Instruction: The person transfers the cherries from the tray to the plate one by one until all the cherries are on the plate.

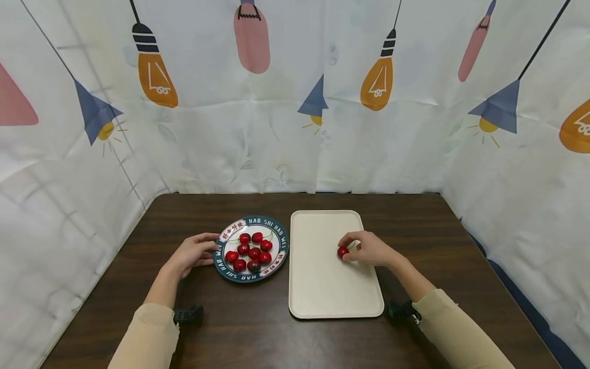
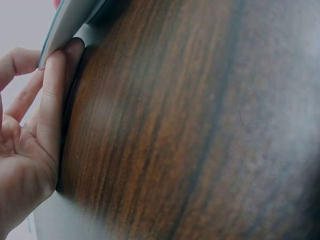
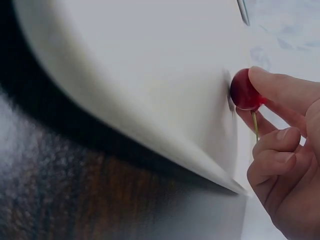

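Observation:
My right hand (image 1: pixel 369 249) pinches a red cherry (image 3: pixel 244 91) between thumb and fingertips, its green stem hanging toward the palm. The cherry is low over the right part of a cream rectangular tray (image 1: pixel 324 287), right at its surface. On the left, my left hand (image 1: pixel 195 252) holds the rim of a round plate (image 1: pixel 281 230) with a dark teal lettered border. In the left wrist view, fingers lie on both sides of the plate's edge (image 2: pixel 67 30). Several cherries (image 1: pixel 243 249) with stems sit on the plate's white middle.
The plate and tray stand side by side on a dark wood-grain table (image 1: pixel 239 328), a narrow gap between them. A patterned white curtain (image 1: pixel 276 154) closes off the back and sides. Dark bands (image 1: pixel 186 314) circle both wrists.

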The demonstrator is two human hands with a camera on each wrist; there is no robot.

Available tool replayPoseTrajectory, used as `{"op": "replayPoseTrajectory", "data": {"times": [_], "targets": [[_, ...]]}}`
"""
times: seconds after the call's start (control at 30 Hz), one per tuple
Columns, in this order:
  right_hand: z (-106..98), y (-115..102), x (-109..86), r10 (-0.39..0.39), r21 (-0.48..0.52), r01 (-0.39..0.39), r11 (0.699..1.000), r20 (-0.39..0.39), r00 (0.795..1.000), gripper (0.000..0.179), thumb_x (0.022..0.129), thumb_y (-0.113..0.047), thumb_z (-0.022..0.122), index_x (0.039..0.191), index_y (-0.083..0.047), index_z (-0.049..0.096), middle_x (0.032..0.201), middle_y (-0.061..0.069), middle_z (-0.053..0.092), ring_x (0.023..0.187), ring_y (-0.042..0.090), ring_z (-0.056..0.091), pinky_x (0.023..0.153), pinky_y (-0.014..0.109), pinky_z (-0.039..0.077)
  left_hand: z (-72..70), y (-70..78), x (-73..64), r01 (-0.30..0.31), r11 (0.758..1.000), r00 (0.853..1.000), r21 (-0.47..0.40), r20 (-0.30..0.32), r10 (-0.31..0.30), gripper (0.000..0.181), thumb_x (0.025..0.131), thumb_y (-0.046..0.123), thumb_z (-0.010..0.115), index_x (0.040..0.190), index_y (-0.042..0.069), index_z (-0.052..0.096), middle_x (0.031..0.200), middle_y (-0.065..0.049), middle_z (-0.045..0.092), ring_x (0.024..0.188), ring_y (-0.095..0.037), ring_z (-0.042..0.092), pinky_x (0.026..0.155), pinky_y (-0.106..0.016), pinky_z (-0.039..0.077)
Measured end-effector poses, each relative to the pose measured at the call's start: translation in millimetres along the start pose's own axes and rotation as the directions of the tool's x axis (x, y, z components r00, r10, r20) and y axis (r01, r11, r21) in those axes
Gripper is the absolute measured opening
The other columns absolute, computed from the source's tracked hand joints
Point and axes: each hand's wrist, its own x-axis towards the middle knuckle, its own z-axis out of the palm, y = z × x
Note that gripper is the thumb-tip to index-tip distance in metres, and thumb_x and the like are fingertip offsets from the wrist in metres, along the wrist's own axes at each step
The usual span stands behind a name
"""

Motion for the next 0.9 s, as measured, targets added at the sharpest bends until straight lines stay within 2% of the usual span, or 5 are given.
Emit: {"op": "replayPoseTrajectory", "data": {"times": [0.37,0.57,0.9], "targets": [[-2,-9,10.2,-0.029,-0.008,0.029,1.0,-0.042,0.999,0.027,0.089,-0.02,0.081,0.114,-0.014,0.072,0.107,-0.001,0.069,0.093,0.019,0.06,0.074,0.034,0.052,-0.2,0.8,0.0,0.0,1.0,1.0,-0.006,0.004,0.0,0.054,0.105,0.021,0.058,0.153,0.001,0.043,0.135,-0.024,0.052,0.09,-0.021,0.064,0.081,-0.031,0.061],[0,-16,21.9,-0.057,0.02,0.059,0.998,-0.057,0.997,0.026,0.09,-0.02,0.08,0.114,-0.014,0.072,0.108,-0.001,0.069,0.099,0.018,0.061,0.079,0.036,0.053,0.1,2.5,0.9,-0.004,1.0,1.0,0.002,0.004,0.004,0.054,0.105,0.022,0.057,0.153,0.001,0.043,0.137,-0.025,0.051,0.092,-0.022,0.064,0.082,-0.03,0.061],[13,-36,42.7,-0.098,0.018,0.099,0.995,-0.056,0.994,0.026,0.09,-0.019,0.08,0.114,-0.015,0.073,0.106,-0.004,0.069,0.098,0.017,0.061,0.078,0.034,0.053,-0.5,0.4,0.6,-0.004,1.0,1.0,0.001,0.0,0.004,0.054,0.104,0.021,0.058,0.152,0.001,0.044,0.136,-0.024,0.052,0.091,-0.022,0.064,0.082,-0.031,0.061]]}}
